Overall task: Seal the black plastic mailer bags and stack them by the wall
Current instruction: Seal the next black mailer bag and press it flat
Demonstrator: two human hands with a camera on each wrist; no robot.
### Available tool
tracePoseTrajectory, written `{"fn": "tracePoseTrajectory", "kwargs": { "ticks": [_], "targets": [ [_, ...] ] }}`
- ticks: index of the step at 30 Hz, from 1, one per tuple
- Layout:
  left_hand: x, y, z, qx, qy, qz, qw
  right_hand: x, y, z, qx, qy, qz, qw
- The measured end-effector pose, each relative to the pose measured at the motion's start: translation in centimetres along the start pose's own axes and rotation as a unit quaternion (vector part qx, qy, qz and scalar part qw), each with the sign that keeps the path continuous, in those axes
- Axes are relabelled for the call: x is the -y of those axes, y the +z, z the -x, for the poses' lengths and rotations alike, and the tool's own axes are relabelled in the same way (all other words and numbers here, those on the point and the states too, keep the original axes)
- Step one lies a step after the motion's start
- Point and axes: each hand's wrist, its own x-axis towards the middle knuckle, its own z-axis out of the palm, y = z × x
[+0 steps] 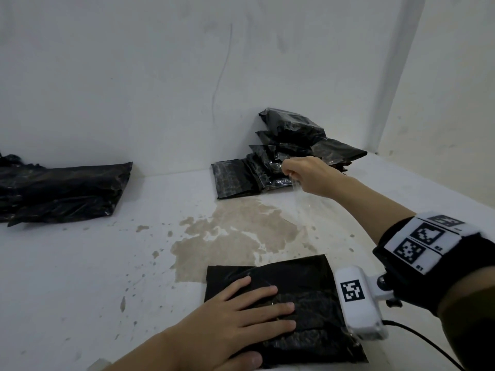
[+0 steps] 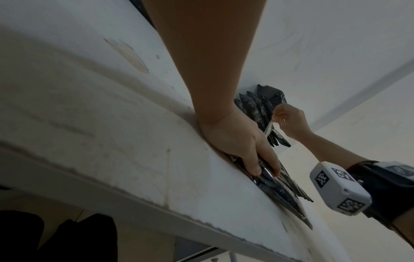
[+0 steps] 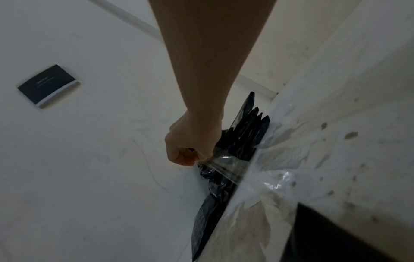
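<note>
A black mailer bag (image 1: 316, 277) lies flat near the front edge of the white table (image 1: 80, 263). My left hand (image 1: 267, 309) presses on it with straight, spread fingers; the left wrist view shows the same hand (image 2: 257, 159) on the bag (image 2: 284, 187). My right hand (image 1: 290, 171) is stretched out toward the back wall and pinches a clear plastic strip (image 1: 302, 202), which trails back toward the bag. In the right wrist view the fist (image 3: 190, 147) grips this strip (image 3: 226, 164). Just behind that hand, a stack of black bags (image 1: 289, 135) leans against the wall.
A second pile of black bags (image 1: 61, 188) lies at the far left by the wall. A brownish stain (image 1: 235, 231) marks the table's middle. White walls close the back and right side. A small black card (image 3: 48, 86) shows in the right wrist view.
</note>
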Motion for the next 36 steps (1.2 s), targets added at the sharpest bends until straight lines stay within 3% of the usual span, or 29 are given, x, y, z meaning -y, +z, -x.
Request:
{"fn": "tracePoseTrajectory", "kwargs": {
  "ticks": [10,20,23,27,30,33,36],
  "targets": [
    [-0.2,0.6,-0.3,-0.037,-0.014,-0.049,0.998,-1.3,4.3,-0.9,0.03,0.038,-0.03,0.998],
    [-0.2,0.5,-0.2,-0.041,-0.025,-0.081,0.996,-1.2,6.4,-1.2,0.139,0.035,-0.039,0.989],
    [-0.3,0.3,-0.3,-0.037,-0.027,-0.073,0.996,-0.8,6.4,-1.1,0.174,0.048,0.002,0.984],
    [-0.4,-0.3,-0.5,-0.003,-0.036,-0.042,0.998,-0.3,4.9,-1.4,0.148,0.067,0.105,0.981],
    [-0.2,-0.4,-0.4,0.035,-0.036,-0.026,0.998,0.1,3.1,-0.7,0.124,0.045,-0.011,0.991],
    [-0.1,-0.6,-0.3,0.049,-0.031,-0.014,0.998,1.2,0.8,2.2,0.197,0.03,-0.107,0.974],
    [-0.1,-0.7,-0.3,0.034,-0.023,0.009,0.999,2.7,-0.3,6.1,0.259,0.02,-0.112,0.959]
  ]
}}
